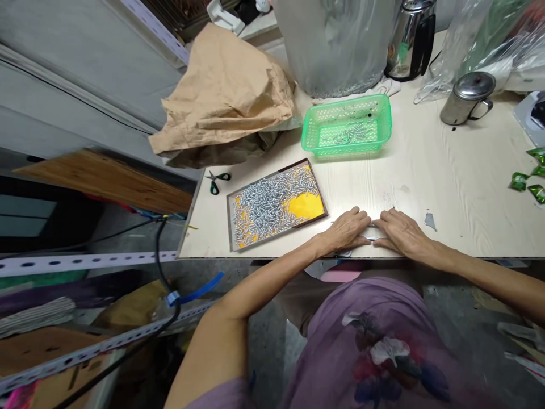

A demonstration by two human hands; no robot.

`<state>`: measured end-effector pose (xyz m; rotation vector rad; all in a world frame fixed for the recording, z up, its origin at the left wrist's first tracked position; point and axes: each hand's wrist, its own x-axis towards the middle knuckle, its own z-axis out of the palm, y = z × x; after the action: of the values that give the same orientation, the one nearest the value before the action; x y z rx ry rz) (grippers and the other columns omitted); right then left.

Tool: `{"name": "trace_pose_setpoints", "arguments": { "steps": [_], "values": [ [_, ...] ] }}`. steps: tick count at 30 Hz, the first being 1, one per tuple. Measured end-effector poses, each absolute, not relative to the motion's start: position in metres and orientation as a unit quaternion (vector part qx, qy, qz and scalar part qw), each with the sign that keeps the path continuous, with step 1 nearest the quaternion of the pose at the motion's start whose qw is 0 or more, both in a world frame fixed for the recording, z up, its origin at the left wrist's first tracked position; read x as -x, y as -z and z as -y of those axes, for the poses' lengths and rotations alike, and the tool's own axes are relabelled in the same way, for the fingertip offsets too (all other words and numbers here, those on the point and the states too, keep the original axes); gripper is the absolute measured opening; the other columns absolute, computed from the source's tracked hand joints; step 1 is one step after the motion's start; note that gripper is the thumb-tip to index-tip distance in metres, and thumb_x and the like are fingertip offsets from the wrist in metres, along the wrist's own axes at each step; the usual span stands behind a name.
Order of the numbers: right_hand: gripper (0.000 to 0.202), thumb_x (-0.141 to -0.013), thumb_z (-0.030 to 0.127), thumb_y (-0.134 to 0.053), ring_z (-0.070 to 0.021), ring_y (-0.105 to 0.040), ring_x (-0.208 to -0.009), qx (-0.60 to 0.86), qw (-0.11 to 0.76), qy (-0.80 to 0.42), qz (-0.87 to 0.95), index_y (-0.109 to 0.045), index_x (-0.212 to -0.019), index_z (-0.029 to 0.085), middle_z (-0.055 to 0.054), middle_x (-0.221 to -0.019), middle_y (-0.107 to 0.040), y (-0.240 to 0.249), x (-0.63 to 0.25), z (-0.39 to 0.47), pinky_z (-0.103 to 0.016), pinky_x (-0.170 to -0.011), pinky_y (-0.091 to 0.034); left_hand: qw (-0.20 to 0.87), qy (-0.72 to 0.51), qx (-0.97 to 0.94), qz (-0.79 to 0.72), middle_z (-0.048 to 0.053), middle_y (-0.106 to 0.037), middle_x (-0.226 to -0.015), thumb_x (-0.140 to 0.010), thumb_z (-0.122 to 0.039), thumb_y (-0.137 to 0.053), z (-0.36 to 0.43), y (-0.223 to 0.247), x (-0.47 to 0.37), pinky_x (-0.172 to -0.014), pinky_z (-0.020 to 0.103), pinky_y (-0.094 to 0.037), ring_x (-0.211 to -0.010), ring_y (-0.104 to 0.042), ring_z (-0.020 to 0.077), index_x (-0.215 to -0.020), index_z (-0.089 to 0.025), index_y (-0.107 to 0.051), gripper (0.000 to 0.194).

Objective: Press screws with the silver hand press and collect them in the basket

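Close to the table's front edge, my left hand (348, 230) and my right hand (399, 232) face each other a small gap apart. Between them lies a flat silvery piece (372, 232), with the fingers and thumb of each hand closed on one end. Its exact kind does not show, since the hands cover most of it. To the left of my hands is a shallow tray (278, 234) with a yellow bottom, covered in many small silvery screw-like pieces (268, 200). Farther back, a green plastic basket (347, 149) holds some more of these pieces.
Small scissors (216, 183) with dark green handles lie left of the tray. Behind it sits crumpled brown paper (230, 91). A metal cup (464, 102), a kettle (411, 40), clear plastic bags (481, 45) and green wrapped packets (519, 181) occupy the back and right.
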<state>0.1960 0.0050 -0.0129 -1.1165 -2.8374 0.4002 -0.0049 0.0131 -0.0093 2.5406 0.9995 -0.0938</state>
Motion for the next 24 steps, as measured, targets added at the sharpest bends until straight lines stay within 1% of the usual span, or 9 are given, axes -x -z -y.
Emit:
{"name": "trace_pose_setpoints", "arguments": {
  "steps": [4,8,11,13,15,17,20,22,24],
  "values": [
    [0.022,-0.095,0.033,-0.053,-0.0211,-0.051,-0.078,0.34,0.064,-0.166,0.923,-0.064,-0.089,0.015,-0.008,-0.081,-0.059,0.02,-0.195,-0.006,-0.032,-0.072,-0.04,0.235,0.017,-0.906,-0.351,0.008,-0.059,-0.091,-0.096,-0.047,-0.047,-0.013,0.013,0.008,-0.078,0.034,-0.042,-0.089,-0.049,0.0225,-0.091,-0.016,-0.056,0.033],
    [0.03,-0.099,0.029,-0.044,-0.0198,-0.05,-0.074,0.332,0.073,-0.158,0.927,-0.063,-0.08,0.016,-0.006,-0.076,-0.058,0.026,-0.188,-0.005,-0.031,-0.072,-0.038,0.234,0.008,-0.9,-0.368,0.008,-0.059,-0.086,-0.1,-0.045,-0.037,-0.008,0.013,0.008,-0.074,0.032,-0.042,-0.085,-0.049,0.0212,-0.085,-0.017,-0.057,0.037],
    [0.031,-0.099,0.03,-0.043,-0.0202,-0.051,-0.076,0.339,0.059,-0.139,0.929,-0.064,-0.082,0.015,-0.008,-0.077,-0.059,0.023,-0.186,-0.006,-0.032,-0.071,-0.038,0.212,0.024,-0.898,-0.385,0.009,-0.06,-0.088,-0.1,-0.045,-0.036,-0.006,0.012,0.006,-0.073,0.032,-0.043,-0.087,-0.05,0.0221,-0.087,-0.016,-0.057,0.038],
    [0.03,-0.097,0.034,-0.047,-0.0215,-0.052,-0.079,0.343,0.051,-0.135,0.928,-0.065,-0.087,0.013,-0.01,-0.082,-0.061,0.019,-0.189,-0.01,-0.032,-0.072,-0.039,0.197,0.03,-0.895,-0.399,0.01,-0.06,-0.092,-0.099,-0.046,-0.036,-0.005,0.011,0.006,-0.075,0.034,-0.044,-0.09,-0.051,0.0233,-0.09,-0.015,-0.057,0.039],
    [0.033,-0.095,0.042,-0.051,-0.023,-0.053,-0.082,0.334,0.048,-0.143,0.931,-0.066,-0.096,0.012,-0.012,-0.088,-0.062,0.013,-0.195,-0.017,-0.033,-0.073,-0.04,0.183,0.02,-0.89,-0.418,0.011,-0.061,-0.096,-0.097,-0.049,-0.041,-0.003,0.012,0.006,-0.08,0.037,-0.047,-0.094,-0.053,0.025,-0.097,-0.014,-0.057,0.038],
    [0.038,-0.094,0.047,-0.051,-0.0239,-0.053,-0.084,0.323,0.046,-0.154,0.933,-0.065,-0.106,0.013,-0.012,-0.093,-0.063,0.01,-0.201,-0.025,-0.034,-0.074,-0.041,0.164,-0.007,-0.879,-0.448,0.014,-0.062,-0.106,-0.094,-0.05,-0.049,0.005,0.015,0.006,-0.085,0.042,-0.048,-0.101,-0.054,0.0275,-0.111,-0.013,-0.055,0.041],
    [0.031,-0.097,0.036,-0.047,-0.0241,-0.054,-0.087,0.334,0.052,-0.157,0.928,-0.065,-0.111,0.015,-0.012,-0.096,-0.064,0.013,-0.207,-0.036,-0.035,-0.076,-0.041,0.139,-0.067,-0.868,-0.471,0.019,-0.056,-0.129,-0.095,-0.041,-0.051,0.029,0.027,0.001,-0.099,0.046,-0.045,-0.12,-0.053,0.0307,-0.131,-0.012,-0.045,0.047],
    [0.028,-0.097,0.027,-0.043,-0.0241,-0.054,-0.087,0.352,0.054,-0.149,0.923,-0.066,-0.105,0.014,-0.013,-0.095,-0.065,0.018,-0.207,-0.044,-0.034,-0.076,-0.04,0.144,-0.098,-0.88,-0.442,0.019,-0.052,-0.139,-0.099,-0.035,-0.043,0.05,0.037,-0.004,-0.107,0.047,-0.04,-0.132,-0.047,0.0296,-0.136,-0.014,-0.042,0.042],
    [0.028,-0.097,0.025,-0.042,-0.0245,-0.054,-0.087,0.367,0.047,-0.134,0.919,-0.068,-0.096,0.015,-0.013,-0.091,-0.065,0.021,-0.204,-0.053,-0.035,-0.074,-0.038,0.156,-0.116,-0.889,-0.414,0.018,-0.051,-0.142,-0.1,-0.037,-0.039,0.067,0.047,-0.009,-0.112,0.047,-0.036,-0.139,-0.041,0.0281,-0.138,-0.015,-0.041,0.044]
  ]
}}
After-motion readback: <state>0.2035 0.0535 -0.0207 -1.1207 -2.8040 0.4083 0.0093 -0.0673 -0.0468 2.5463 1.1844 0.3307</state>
